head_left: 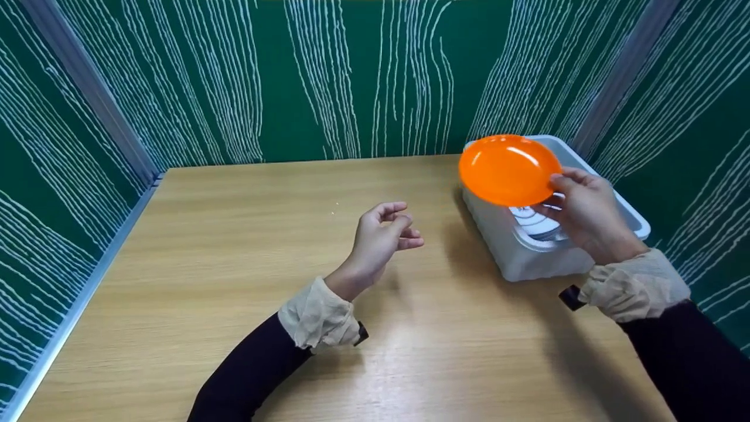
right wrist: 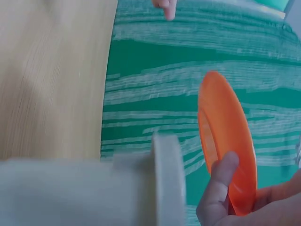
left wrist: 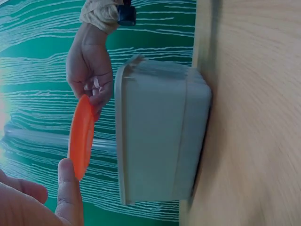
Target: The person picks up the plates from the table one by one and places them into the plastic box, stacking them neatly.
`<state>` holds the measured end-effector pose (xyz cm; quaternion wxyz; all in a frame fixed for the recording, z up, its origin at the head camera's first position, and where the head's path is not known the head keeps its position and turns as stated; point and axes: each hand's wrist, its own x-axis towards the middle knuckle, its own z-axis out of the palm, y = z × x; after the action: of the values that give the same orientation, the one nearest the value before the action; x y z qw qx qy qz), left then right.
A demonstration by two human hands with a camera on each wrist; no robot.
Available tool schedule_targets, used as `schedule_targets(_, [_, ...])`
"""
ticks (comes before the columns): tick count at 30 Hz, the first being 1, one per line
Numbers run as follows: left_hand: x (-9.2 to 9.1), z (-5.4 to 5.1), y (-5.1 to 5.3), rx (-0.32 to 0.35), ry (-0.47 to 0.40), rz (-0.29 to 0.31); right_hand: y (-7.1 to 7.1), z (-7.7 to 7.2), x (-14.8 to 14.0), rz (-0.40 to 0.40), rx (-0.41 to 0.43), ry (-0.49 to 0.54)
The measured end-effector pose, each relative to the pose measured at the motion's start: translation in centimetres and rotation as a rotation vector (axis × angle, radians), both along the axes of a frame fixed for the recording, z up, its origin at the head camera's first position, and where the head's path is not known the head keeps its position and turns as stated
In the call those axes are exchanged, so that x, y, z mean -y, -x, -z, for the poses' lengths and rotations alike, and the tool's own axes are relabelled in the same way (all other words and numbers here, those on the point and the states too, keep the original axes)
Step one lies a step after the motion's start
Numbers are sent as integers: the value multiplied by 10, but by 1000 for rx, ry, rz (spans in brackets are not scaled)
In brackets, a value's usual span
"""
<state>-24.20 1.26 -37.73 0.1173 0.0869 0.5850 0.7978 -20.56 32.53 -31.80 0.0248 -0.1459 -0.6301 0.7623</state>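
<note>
An orange plate (head_left: 508,171) is held up by my right hand (head_left: 589,208), thumb on its upper face at the right rim and fingers beneath. In the right wrist view the plate (right wrist: 230,136) stands on edge, pinched between fingers and thumb. Below it is a light grey plastic bin (head_left: 498,240), with white ringed plates or lids (head_left: 533,221) partly visible inside. My left hand (head_left: 378,240) hovers over the table left of the bin, fingers loosely bent and holding nothing. The left wrist view shows the plate (left wrist: 82,139) above the bin's rim, beyond the left fingers.
The wooden table (head_left: 234,264) runs up to green walls (head_left: 363,76) with white wavy lines on three sides. Grey posts (head_left: 88,88) stand at the back corners. The bin sits near the right wall. A few tiny pale specks lie on the table.
</note>
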Motion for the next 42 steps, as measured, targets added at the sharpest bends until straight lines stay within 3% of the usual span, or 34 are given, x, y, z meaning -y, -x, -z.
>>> schedule_targets(8, [-27, 4, 6, 38, 22, 31, 10, 11, -30, 187, 42, 40])
schedule_targets(12, [-43, 7, 8, 42, 26, 39, 12, 17, -44, 235, 93, 58])
schedule_targets(17, [-68, 13, 9, 69, 46, 38, 21, 22, -56, 224, 170, 72])
schedule_targets(26, [-117, 17, 15, 143, 149, -20, 33, 25, -64, 164, 262, -14])
schedule_targets(28, [-126, 18, 14, 155, 170, -33, 34, 26, -68, 159, 290, -22])
schedule_targets(34, [-149, 20, 5, 149, 126, -41, 34, 29, -77, 128, 327, -138])
schedule_targets(42, [-161, 15, -3, 151, 143, -44, 41, 34, -72, 61, 330, -268])
